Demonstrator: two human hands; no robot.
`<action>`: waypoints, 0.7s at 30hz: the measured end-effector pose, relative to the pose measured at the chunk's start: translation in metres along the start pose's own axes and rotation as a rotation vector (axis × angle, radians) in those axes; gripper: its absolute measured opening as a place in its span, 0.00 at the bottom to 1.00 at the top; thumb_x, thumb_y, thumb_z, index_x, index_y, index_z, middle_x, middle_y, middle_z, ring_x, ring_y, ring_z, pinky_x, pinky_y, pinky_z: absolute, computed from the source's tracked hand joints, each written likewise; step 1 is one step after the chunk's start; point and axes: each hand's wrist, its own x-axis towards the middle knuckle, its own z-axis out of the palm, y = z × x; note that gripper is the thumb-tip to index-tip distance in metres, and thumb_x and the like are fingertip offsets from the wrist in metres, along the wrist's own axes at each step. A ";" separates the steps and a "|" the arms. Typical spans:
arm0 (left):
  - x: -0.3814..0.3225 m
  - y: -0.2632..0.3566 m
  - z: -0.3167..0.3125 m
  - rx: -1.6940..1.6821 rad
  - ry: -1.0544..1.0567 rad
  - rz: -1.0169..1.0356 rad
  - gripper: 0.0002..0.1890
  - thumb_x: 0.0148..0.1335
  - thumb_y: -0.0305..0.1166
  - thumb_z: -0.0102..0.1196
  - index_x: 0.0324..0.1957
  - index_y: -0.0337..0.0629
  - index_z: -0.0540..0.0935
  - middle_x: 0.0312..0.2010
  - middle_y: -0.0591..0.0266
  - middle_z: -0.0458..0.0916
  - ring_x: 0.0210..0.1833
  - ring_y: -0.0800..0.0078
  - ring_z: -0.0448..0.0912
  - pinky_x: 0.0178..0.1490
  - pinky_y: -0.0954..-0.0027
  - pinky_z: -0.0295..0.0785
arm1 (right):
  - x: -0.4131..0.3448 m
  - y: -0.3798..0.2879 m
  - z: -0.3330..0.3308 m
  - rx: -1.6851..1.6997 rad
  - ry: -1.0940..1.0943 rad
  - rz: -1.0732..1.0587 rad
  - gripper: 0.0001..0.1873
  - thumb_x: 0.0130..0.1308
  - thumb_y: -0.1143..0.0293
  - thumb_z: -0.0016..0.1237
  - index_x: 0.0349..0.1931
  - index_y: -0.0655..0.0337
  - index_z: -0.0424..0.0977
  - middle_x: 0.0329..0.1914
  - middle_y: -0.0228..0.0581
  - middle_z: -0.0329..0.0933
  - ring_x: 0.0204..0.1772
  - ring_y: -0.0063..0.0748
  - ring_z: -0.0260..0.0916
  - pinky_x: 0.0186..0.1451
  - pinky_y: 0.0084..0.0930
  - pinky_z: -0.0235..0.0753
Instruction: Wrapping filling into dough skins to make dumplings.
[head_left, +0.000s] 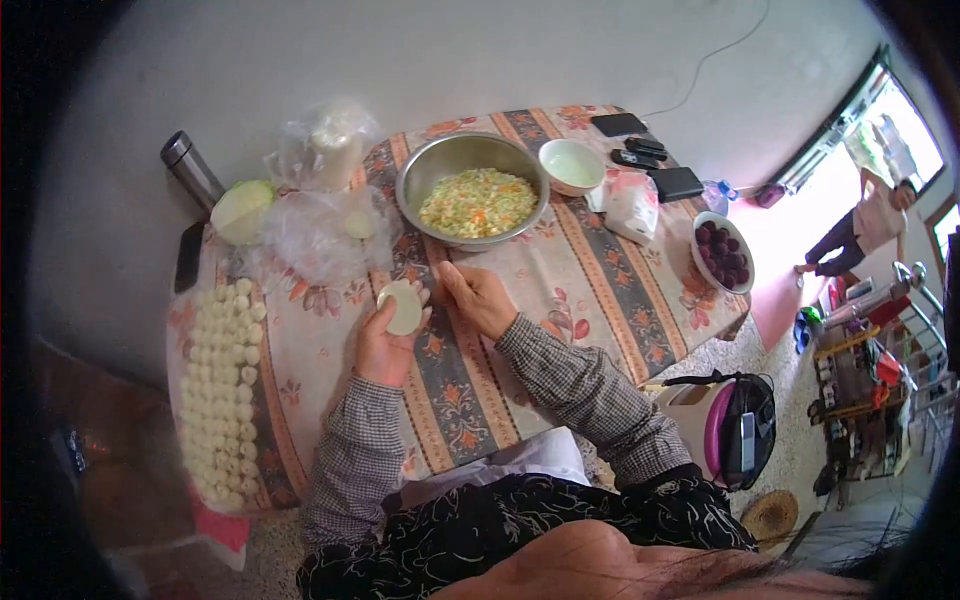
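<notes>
A thin round dough wrapper rests in my left hand, its edge pinned by the thumb. My right hand is just to its right, below the near rim of a steel mixing bowl. Its fingers are curled with the thumb on top; whether anything is between them is hidden. Inside the bowl lies a chopped filling of pale green, orange and yellow bits. Many small pale dough balls sit in rows along the table's left edge.
On the patterned tablecloth are a bowl of pale liquid, dark red fruit, a tissue pack, plastic bags, a cut cabbage, a steel flask and a phone. Another person is by the bright doorway.
</notes>
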 end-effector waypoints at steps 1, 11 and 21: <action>-0.001 0.002 0.001 -0.007 0.021 -0.047 0.18 0.67 0.34 0.43 0.54 0.34 0.69 0.51 0.55 0.75 0.51 0.65 0.76 0.51 0.67 0.73 | 0.001 0.000 0.003 -0.006 0.013 0.002 0.24 0.70 0.53 0.37 0.32 0.68 0.75 0.24 0.43 0.73 0.28 0.26 0.69 0.34 0.27 0.70; -0.012 -0.018 -0.006 0.036 -0.521 -0.324 0.15 0.65 0.35 0.48 0.46 0.32 0.74 0.44 0.47 0.77 0.46 0.57 0.78 0.44 0.61 0.76 | -0.024 -0.010 0.048 1.386 -0.504 0.588 0.35 0.71 0.45 0.23 0.59 0.72 0.60 0.48 0.55 0.72 0.50 0.35 0.73 0.36 0.25 0.80; -0.007 -0.030 0.009 0.046 -0.420 -0.365 0.17 0.67 0.36 0.45 0.50 0.33 0.70 0.41 0.46 0.78 0.43 0.56 0.79 0.45 0.61 0.78 | -0.008 0.066 0.065 1.666 -0.876 0.073 0.36 0.72 0.46 0.17 0.65 0.71 0.48 0.63 0.66 0.57 0.63 0.56 0.60 0.63 0.37 0.65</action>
